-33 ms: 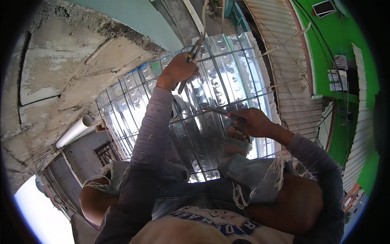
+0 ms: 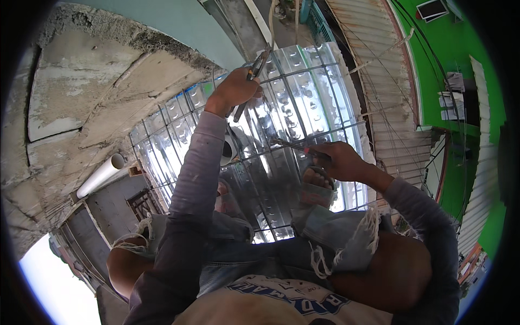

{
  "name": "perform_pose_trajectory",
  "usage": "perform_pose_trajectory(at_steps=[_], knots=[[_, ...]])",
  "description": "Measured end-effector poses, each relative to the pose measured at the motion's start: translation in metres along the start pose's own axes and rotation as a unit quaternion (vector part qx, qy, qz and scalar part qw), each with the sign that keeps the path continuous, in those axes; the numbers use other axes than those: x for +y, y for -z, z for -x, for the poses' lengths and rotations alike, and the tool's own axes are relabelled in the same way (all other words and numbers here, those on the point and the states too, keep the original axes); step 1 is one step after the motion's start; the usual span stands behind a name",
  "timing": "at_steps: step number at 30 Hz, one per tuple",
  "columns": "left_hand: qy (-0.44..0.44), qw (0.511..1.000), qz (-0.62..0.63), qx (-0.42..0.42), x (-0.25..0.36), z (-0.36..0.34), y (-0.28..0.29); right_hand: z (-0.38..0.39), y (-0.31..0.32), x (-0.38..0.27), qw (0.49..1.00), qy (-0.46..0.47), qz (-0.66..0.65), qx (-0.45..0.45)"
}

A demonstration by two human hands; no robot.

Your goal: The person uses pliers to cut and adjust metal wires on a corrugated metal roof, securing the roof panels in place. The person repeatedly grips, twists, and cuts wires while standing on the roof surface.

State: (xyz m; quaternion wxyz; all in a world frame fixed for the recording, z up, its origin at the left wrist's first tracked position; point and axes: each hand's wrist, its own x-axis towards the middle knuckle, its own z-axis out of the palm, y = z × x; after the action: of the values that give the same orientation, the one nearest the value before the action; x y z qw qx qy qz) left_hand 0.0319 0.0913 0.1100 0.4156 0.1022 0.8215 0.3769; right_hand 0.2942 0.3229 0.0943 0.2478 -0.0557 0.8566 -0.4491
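My left hand is closed round a pair of pliers with dark handles and a yellow-orange band, over a metal grid lying on shiny silver, dimpled sheeting. My right hand grips a slim metal tool with a red and dark handle, its tip pointing left near the grid bars. Just below my left hand is a round white object with a dark centre, partly hidden by my arm. My sandalled right foot rests on the grid.
Rough concrete is at upper left, with a white pipe below it. A pale green beam and cords are at the top. Rusty corrugated roofing, hanging wires and a green wall lie on the right.
My left hand and its pliers have shifted slightly left, showing more of the round white object. My right hand and its tool have moved a little rightward and up.
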Motion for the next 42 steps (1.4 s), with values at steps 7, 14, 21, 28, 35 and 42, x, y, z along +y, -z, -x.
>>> perform_pose_trajectory(at_steps=[7, 14, 21, 28, 35, 42], knots=[[-0.096, 0.944, -0.314, 0.042, -0.007, -0.068, 0.063, -0.017, 0.031, -0.006, 0.991, -0.051, -0.073, 0.096], [-0.076, 0.909, -0.409, 0.035, 0.01, -0.084, 0.076, -0.018, 0.034, -0.008, 0.992, -0.045, -0.09, 0.08], [-0.045, 0.894, -0.446, -0.01, 0.028, -0.078, 0.063, -0.008, 0.024, 0.004, 0.996, -0.046, -0.066, 0.044], [-0.118, 0.889, -0.443, 0.008, 0.008, -0.079, 0.064, -0.007, 0.022, 0.005, 0.996, -0.059, -0.065, 0.035], [-0.059, 0.88, -0.469, -0.051, 0.024, -0.08, 0.062, -0.008, 0.017, 0.01, 0.996, -0.039, -0.065, 0.057], [-0.088, 0.885, -0.452, -0.066, 0.019, -0.078, 0.063, -0.006, 0.023, 0.003, 0.995, -0.07, -0.063, 0.036]])
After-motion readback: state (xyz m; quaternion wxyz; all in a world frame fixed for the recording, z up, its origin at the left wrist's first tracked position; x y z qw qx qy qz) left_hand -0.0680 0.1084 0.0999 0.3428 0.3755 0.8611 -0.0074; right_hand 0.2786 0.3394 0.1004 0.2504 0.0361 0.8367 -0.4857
